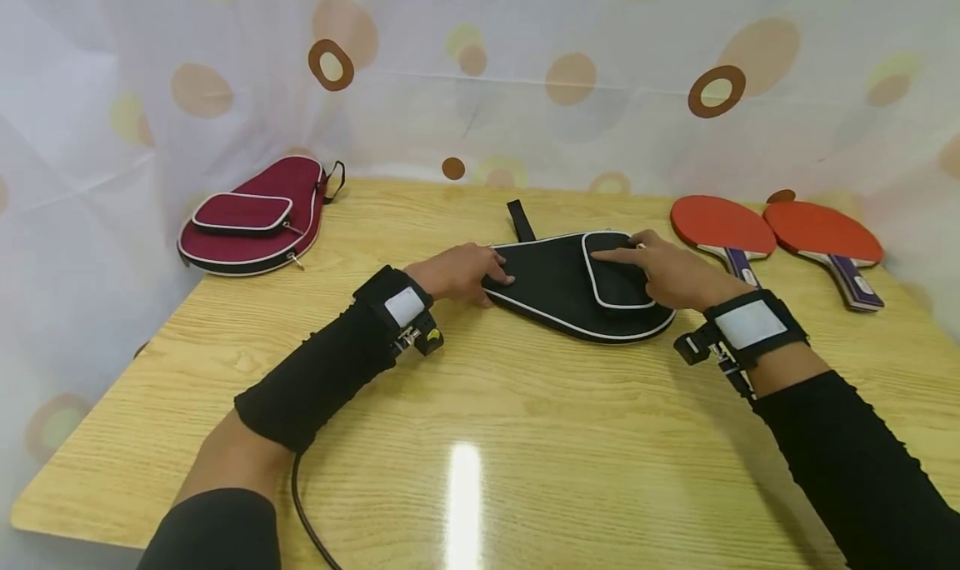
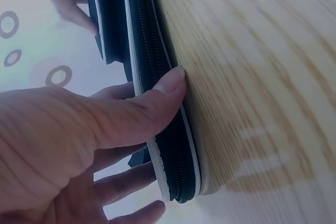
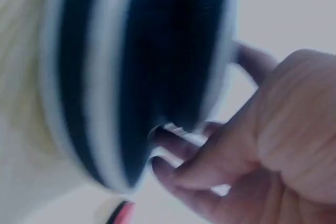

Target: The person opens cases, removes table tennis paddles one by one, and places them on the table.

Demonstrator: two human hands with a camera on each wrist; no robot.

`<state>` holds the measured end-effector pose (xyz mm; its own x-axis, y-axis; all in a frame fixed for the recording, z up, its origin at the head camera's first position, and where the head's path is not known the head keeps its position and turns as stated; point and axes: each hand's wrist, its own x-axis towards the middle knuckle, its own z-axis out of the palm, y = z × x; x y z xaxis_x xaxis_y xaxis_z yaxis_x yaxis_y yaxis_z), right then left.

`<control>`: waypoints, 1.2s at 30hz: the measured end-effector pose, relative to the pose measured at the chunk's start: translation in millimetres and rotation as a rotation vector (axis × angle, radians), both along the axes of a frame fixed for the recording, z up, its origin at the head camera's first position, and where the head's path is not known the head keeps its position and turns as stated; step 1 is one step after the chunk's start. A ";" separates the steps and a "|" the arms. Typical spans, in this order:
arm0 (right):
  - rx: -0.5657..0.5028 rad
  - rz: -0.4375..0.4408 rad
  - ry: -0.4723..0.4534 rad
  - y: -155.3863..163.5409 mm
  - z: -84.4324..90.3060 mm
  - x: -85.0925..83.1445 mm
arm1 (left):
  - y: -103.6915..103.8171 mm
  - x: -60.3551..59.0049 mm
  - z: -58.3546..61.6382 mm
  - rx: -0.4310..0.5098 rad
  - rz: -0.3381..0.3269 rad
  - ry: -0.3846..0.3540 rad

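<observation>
A black table tennis bat case [image 1: 543, 274] with white piping lies flat on the table, its narrow end to the left. My left hand [image 1: 461, 274] grips that narrow end; in the left wrist view the thumb [image 2: 167, 85] lies across the zipped side edge, fingers beyond. At the wide end, my right hand [image 1: 675, 272] is at the raised front pocket [image 1: 618, 282], index finger stretched over its top. Blurred in the right wrist view, its other fingers pinch a small metallic zipper pull [image 3: 175, 128] at the pocket's edge.
A maroon bat case [image 1: 258, 212] with its own pocket lies at the back left. To the right are two red bats, one [image 1: 723, 224] partly behind my right hand, the other [image 1: 825, 232] farther right. A patterned curtain [image 1: 525, 78] hangs behind the wooden table [image 1: 375, 437].
</observation>
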<state>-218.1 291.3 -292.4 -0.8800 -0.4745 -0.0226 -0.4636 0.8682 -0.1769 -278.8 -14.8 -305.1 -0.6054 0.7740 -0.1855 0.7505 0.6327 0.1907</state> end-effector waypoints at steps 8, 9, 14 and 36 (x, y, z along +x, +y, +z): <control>0.096 0.035 0.079 5.4 -19.7 -6.3 | 2.1 0.8 -0.6 -0.030 0.025 0.010; 0.117 0.037 0.092 4.8 -20.4 -6.2 | 2.5 0.9 -0.4 -0.027 0.027 0.008; 0.172 0.030 0.098 0.5 -19.7 -5.3 | 4.0 2.0 -0.2 -0.011 0.017 0.018; 0.136 -0.080 -0.109 -28.0 -1.2 2.9 | 9.5 11.6 -4.6 -0.055 0.025 0.094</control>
